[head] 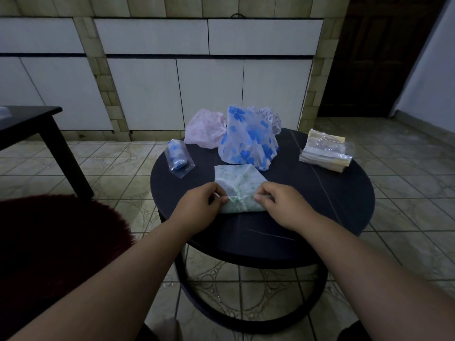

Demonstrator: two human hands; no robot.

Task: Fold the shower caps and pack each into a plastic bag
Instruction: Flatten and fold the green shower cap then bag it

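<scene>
A green-flowered shower cap (236, 183) lies flattened on the round dark table (320, 205), its near edge rolled up. My left hand (199, 205) pinches the roll's left end and my right hand (280, 205) pinches its right end. Behind it stands a blue-flowered cap (248, 139), puffed up. A pink cap (204, 130) and a purple-patterned cap (268, 116) sit at the table's far edge. A rolled blue cap packed in a clear plastic bag (178, 158) lies at the far left. A stack of empty plastic bags (325, 150) rests at the far right.
A dark low table (32, 121) stands at the left, and a dark red furry seat (56, 247) is at my near left. White cabinet doors (209, 94) line the wall behind. Tiled floor surrounds the round table.
</scene>
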